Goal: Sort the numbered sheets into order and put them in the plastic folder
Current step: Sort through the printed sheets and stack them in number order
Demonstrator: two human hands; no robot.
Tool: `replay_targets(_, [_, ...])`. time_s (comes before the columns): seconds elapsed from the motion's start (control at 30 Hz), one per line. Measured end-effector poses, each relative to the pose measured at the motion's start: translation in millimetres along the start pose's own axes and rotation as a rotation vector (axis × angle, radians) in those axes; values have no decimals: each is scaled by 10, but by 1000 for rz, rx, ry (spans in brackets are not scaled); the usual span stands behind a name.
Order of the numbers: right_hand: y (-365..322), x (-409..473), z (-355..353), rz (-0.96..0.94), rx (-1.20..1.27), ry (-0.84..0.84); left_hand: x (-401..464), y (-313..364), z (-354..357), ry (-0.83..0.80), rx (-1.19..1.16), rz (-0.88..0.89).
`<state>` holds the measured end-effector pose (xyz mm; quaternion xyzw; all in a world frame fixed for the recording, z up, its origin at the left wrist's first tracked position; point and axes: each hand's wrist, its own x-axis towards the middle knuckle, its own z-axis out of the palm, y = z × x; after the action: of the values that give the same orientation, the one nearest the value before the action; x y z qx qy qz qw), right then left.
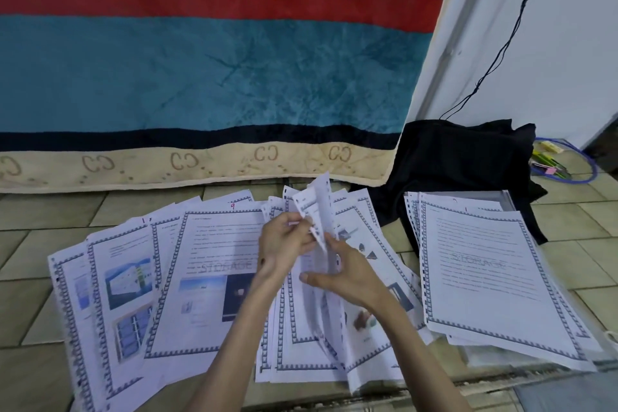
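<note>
The sheets [311, 231] between the hands are blurred, their numbers unreadable. The plastic folder [501, 199] is mostly hidden under the right pile [495, 278]. The leftmost sheet [72, 328] blurs near the bottom edge.

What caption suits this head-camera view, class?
Both hands lift punched sheets from pages fanned across the tiled floor, beside a separate stack.

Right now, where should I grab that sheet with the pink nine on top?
Take the sheet marked 9 at its far top edge, coming from above: that edge and the number lie bare, while the left hand and neighbouring sheets cover its right side.
</note>
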<state>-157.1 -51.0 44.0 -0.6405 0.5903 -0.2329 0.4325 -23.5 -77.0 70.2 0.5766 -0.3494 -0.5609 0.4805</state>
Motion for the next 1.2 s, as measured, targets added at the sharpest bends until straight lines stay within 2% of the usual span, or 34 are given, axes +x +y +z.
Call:
replay_targets(0.07, [19, 9, 39, -44, 3, 136, -44, 46, 122, -96, -92, -9])
replay_targets(0.13, [104, 20, -23, -14, 90, 259, -31, 5, 94, -86, -61, -17])
replay_targets(0.27, [235, -1, -253, -71, 289, 369, 67, -176, -253, 128, 466, 20])
replay_targets(0.37, [252, -27, -384, -82, 297, 430, 72, -264, -427, 130, 597, -59])
replay_targets(0.53, [338, -76, -561, -36, 318, 455, 83, -334, -512, 189, 600, -63])
replay_targets(0.67, [409, -98, -660, -11, 350, 483, 44, -328, -419, 296, 659, 131])
replay_targets(0.7, [405, -106, -673, -5, 332, 490, 29, -308, -372, 284, 647, 134])
replay_targets(0.87, [402, -130, -695, -17, 317, 466, 48, -384, -207, 37, 700, -91])
replay_targets(1.13, [390, -110, -475, 14, 215, 426, 87, -373, -118, 68, 654, -73])
replay_targets(1.2, [367, -118, -434, -3, 219, 421, 88, -371, -99, 54, 564, -52])
